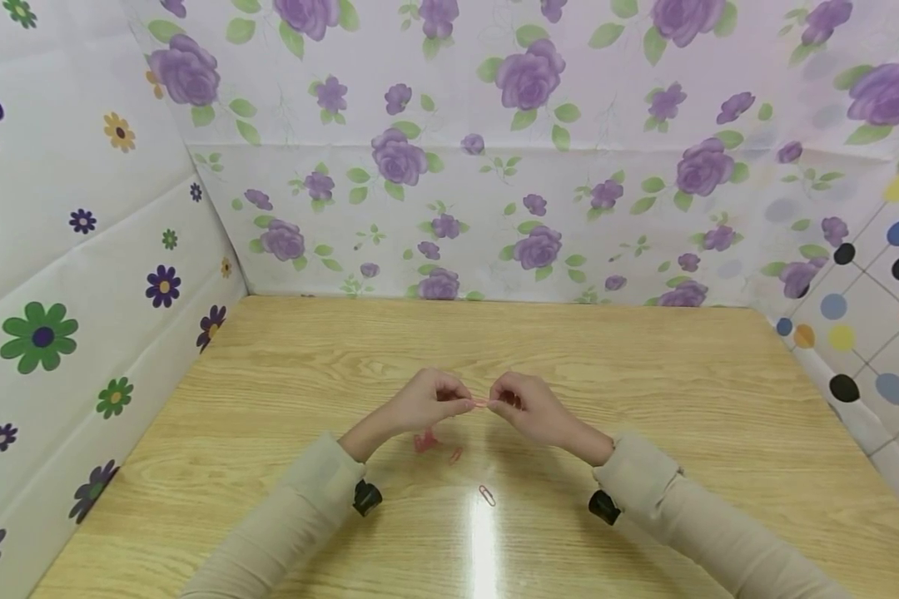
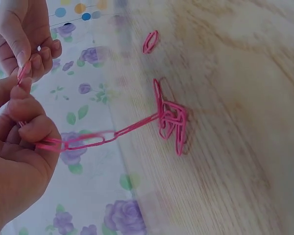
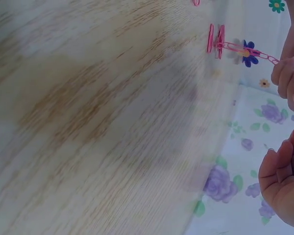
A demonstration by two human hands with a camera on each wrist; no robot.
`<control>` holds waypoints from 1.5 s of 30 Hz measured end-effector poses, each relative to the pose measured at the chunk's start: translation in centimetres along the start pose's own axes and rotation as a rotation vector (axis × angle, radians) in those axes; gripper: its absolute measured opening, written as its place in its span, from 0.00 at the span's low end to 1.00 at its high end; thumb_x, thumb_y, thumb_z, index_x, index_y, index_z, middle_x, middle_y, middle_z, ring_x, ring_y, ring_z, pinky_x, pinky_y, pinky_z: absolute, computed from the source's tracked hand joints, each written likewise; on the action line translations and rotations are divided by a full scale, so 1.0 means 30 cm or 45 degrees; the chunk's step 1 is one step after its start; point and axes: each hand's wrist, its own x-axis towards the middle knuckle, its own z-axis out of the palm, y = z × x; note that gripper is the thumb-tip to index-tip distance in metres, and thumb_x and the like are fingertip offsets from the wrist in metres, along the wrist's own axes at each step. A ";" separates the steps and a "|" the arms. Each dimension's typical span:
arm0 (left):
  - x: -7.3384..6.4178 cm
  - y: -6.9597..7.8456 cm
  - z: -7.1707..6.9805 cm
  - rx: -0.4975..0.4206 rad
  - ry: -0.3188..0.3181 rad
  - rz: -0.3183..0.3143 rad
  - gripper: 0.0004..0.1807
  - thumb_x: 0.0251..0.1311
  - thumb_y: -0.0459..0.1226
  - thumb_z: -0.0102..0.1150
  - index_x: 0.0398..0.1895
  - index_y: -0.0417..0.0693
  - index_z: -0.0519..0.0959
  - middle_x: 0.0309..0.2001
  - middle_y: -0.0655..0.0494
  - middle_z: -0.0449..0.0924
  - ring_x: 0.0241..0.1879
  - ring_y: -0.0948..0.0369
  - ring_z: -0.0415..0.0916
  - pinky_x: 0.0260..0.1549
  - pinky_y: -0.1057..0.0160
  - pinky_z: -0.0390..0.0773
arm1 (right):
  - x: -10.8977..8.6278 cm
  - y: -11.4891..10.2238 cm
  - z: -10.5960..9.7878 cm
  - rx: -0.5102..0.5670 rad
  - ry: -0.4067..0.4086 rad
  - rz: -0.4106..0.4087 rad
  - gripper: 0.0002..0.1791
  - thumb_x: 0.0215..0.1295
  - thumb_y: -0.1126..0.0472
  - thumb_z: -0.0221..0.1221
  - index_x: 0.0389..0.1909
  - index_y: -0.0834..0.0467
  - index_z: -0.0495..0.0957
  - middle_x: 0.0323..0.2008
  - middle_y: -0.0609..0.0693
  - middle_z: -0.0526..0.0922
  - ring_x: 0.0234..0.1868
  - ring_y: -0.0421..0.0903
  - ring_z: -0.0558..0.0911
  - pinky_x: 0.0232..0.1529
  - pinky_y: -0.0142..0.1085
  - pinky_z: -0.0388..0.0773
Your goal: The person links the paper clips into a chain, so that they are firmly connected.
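Observation:
My left hand [image 1: 423,405] and right hand [image 1: 541,412] meet over the middle of the table. A pink paper clip [image 2: 23,73] spans the small gap between their fingertips, pinched from both sides. From my left hand's curled fingers a chain of pink paper clips [image 2: 85,142] hangs down. Its lower end lies bunched in a small heap [image 2: 174,120] on the tabletop, left of centre in the head view. Near the heap lies a loose pink paper clip [image 1: 455,454]. Another paper clip [image 1: 487,495] rests closer to me. Fingers hide how the pinched clip joins the chain.
The wooden table [image 1: 330,349] reaches back to a flower-printed cloth [image 1: 419,225]. Patterned cloths also stand at the left and right sides. A black wrist device [image 1: 367,497] sits below the left cuff, with a similar device [image 1: 603,506] at the right cuff.

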 end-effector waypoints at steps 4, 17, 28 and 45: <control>0.001 0.007 0.005 0.017 0.022 0.005 0.07 0.60 0.33 0.55 0.33 0.39 0.82 0.25 0.47 0.77 0.17 0.68 0.60 0.17 0.71 0.61 | 0.002 -0.007 0.000 0.019 0.012 0.043 0.05 0.61 0.68 0.56 0.27 0.59 0.74 0.24 0.46 0.72 0.23 0.39 0.67 0.24 0.30 0.66; 0.004 0.006 0.015 0.091 0.116 0.025 0.06 0.59 0.33 0.56 0.28 0.43 0.82 0.19 0.59 0.70 0.15 0.69 0.58 0.15 0.72 0.59 | -0.016 0.001 -0.002 0.048 0.021 0.060 0.03 0.60 0.67 0.58 0.27 0.59 0.77 0.24 0.45 0.73 0.22 0.38 0.68 0.23 0.30 0.67; -0.020 0.032 -0.014 0.073 0.140 -0.018 0.07 0.60 0.32 0.55 0.30 0.41 0.82 0.22 0.54 0.74 0.18 0.67 0.59 0.18 0.71 0.61 | -0.100 0.020 0.045 0.033 -0.220 0.094 0.03 0.55 0.65 0.62 0.29 0.60 0.77 0.26 0.45 0.75 0.28 0.38 0.71 0.29 0.30 0.70; -0.016 -0.026 -0.035 0.014 0.141 -0.028 0.07 0.61 0.37 0.55 0.32 0.47 0.83 0.17 0.54 0.69 0.15 0.66 0.54 0.16 0.69 0.58 | -0.143 0.018 0.110 -0.016 -0.501 0.046 0.15 0.44 0.61 0.70 0.36 0.57 0.79 0.27 0.44 0.72 0.27 0.37 0.66 0.30 0.26 0.65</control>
